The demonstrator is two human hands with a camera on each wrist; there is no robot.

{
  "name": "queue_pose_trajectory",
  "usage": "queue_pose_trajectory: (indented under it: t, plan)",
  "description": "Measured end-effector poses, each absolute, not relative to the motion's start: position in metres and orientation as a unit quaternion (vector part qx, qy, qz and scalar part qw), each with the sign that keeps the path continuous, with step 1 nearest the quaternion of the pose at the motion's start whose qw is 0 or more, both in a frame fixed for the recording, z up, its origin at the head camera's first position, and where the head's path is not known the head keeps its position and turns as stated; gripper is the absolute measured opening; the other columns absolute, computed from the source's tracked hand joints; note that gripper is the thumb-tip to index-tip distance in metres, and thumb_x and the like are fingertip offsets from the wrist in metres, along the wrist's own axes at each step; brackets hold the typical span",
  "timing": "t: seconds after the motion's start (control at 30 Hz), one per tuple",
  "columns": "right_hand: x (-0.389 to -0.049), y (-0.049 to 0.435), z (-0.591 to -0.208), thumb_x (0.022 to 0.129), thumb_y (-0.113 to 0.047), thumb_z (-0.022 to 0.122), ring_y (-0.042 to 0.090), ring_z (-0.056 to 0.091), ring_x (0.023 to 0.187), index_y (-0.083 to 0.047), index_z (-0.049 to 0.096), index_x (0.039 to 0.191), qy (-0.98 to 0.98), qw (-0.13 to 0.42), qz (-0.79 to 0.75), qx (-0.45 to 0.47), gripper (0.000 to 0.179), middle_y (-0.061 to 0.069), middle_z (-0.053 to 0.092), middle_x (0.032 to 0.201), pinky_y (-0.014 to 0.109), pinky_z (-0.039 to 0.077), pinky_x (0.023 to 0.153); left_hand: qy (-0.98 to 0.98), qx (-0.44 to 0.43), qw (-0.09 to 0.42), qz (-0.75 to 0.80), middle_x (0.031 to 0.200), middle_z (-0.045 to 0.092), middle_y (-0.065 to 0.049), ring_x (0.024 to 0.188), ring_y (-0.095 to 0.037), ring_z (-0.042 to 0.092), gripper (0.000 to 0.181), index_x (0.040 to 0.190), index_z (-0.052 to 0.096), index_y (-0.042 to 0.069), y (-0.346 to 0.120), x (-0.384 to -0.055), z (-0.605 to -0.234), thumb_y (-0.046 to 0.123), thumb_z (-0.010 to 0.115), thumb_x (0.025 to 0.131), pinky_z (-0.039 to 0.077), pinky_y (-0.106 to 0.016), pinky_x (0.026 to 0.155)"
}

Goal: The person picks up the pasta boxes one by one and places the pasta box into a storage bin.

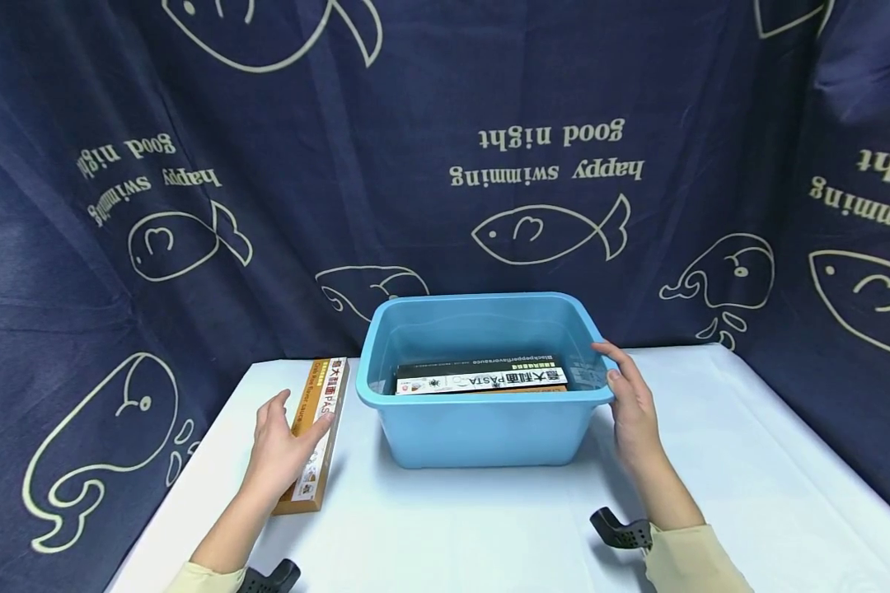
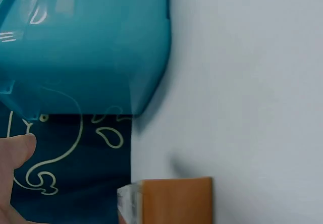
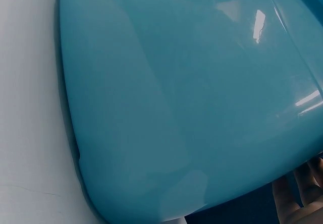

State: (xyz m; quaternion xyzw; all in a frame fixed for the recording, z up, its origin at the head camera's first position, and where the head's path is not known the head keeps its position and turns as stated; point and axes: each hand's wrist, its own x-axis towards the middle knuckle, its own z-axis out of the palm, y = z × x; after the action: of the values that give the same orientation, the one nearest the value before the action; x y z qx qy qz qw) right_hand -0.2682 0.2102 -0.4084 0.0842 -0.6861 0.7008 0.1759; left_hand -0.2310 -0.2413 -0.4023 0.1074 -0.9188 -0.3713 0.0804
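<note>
A blue plastic bin (image 1: 482, 432) stands on the white table, with pasta boxes (image 1: 482, 379) lying inside it. At its right rim, near the front corner, my right hand (image 1: 634, 412) grips the edge with fingertips over the rim and the thumb close by. In the right wrist view, fingers (image 3: 287, 201) show beside the bin wall (image 3: 176, 93). Left of the bin lies an orange and white pasta box (image 1: 313, 486), lengthwise away from me. My left hand (image 1: 278, 449) hovers over that box, thumb and fingers spread, holding nothing, and hides its middle.
A dark blue curtain (image 1: 415, 165) with fish drawings hangs behind and on both sides of the white table (image 1: 445, 535). Black wrist camera mounts (image 1: 623, 531) sit at both sleeves. The left wrist view shows the bin (image 2: 86, 52) and the pasta box end (image 2: 176, 201).
</note>
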Motion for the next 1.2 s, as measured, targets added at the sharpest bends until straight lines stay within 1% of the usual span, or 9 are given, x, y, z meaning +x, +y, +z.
queue_pose_trajectory:
  t: [0.13, 0.3, 0.53, 0.63, 0.8, 1.07, 1.2]
  plan:
    - [-0.269, 0.211, -0.408, 0.104, -0.024, 0.036, 0.022, 0.026, 0.149, -0.012, 0.047, 0.145, -0.685, 0.176, 0.702, 0.086, 0.044, 0.003, 0.030, 0.162, 0.065, 0.013, 0.120, -0.920, 0.119, 0.071, -0.367, 0.158, 0.011, -0.034, 0.143, -0.052, 0.023, 0.104, 0.156, 0.004, -0.006, -0.244, -0.228, -0.412, 0.049, 0.065, 0.092, 0.026, -0.066, 0.115]
    - [-0.270, 0.211, -0.407, 0.103, -0.023, 0.037, 0.022, 0.026, 0.148, -0.012, 0.048, 0.145, -0.686, 0.180, 0.700, 0.088, 0.044, 0.003, 0.030, 0.162, 0.065, 0.012, 0.120, -0.924, 0.126, 0.063, -0.355, 0.155, 0.010, -0.039, 0.140, -0.056, 0.021, 0.109, 0.155, 0.000, -0.009, -0.248, -0.223, -0.424, 0.048, 0.067, 0.090, 0.027, -0.070, 0.111]
    - [-0.269, 0.212, -0.407, 0.104, -0.025, 0.036, 0.022, 0.026, 0.148, -0.011, 0.048, 0.145, -0.687, 0.178, 0.699, 0.088, 0.044, 0.003, 0.030, 0.162, 0.066, 0.013, 0.120, -0.933, 0.124, 0.047, -0.335, 0.152, 0.015, -0.041, 0.134, -0.056, 0.028, 0.113, 0.153, 0.005, -0.014, -0.250, -0.217, -0.443, 0.050, 0.071, 0.087, 0.032, -0.070, 0.107]
    - [-0.269, 0.212, -0.407, 0.104, -0.024, 0.036, 0.022, 0.026, 0.148, -0.012, 0.048, 0.145, -0.689, 0.175, 0.698, 0.086, 0.044, 0.003, 0.029, 0.162, 0.066, 0.013, 0.120, -0.936, 0.124, 0.044, -0.327, 0.151, 0.016, -0.042, 0.134, -0.057, 0.027, 0.115, 0.151, 0.006, -0.017, -0.251, -0.214, -0.448, 0.050, 0.072, 0.085, 0.030, -0.070, 0.108]
    - [-0.268, 0.211, -0.407, 0.104, -0.024, 0.036, 0.025, 0.024, 0.150, -0.011, 0.047, 0.145, -0.690, 0.176, 0.697, 0.087, 0.044, 0.003, 0.029, 0.162, 0.066, 0.013, 0.120, -0.938, 0.133, 0.042, -0.318, 0.150, 0.018, -0.043, 0.134, -0.057, 0.025, 0.117, 0.149, 0.010, -0.020, -0.251, -0.210, -0.450, 0.051, 0.075, 0.082, 0.029, -0.070, 0.108]
    - [-0.267, 0.211, -0.407, 0.104, -0.025, 0.036, 0.029, 0.022, 0.151, -0.011, 0.047, 0.145, -0.690, 0.175, 0.697, 0.089, 0.045, 0.003, 0.029, 0.162, 0.067, 0.012, 0.119, -0.942, 0.137, 0.039, -0.305, 0.146, 0.025, -0.042, 0.132, -0.055, 0.029, 0.119, 0.149, 0.013, -0.020, -0.253, -0.207, -0.454, 0.051, 0.078, 0.078, 0.030, -0.068, 0.108]
    - [-0.267, 0.211, -0.407, 0.104, -0.023, 0.035, 0.030, 0.023, 0.151, -0.011, 0.047, 0.145, -0.689, 0.177, 0.697, 0.091, 0.044, 0.004, 0.029, 0.162, 0.068, 0.012, 0.119, -0.944, 0.138, 0.048, -0.295, 0.138, 0.035, -0.039, 0.126, -0.053, 0.037, 0.111, 0.147, 0.018, -0.020, -0.252, -0.206, -0.456, 0.044, 0.078, 0.079, 0.036, -0.066, 0.103]
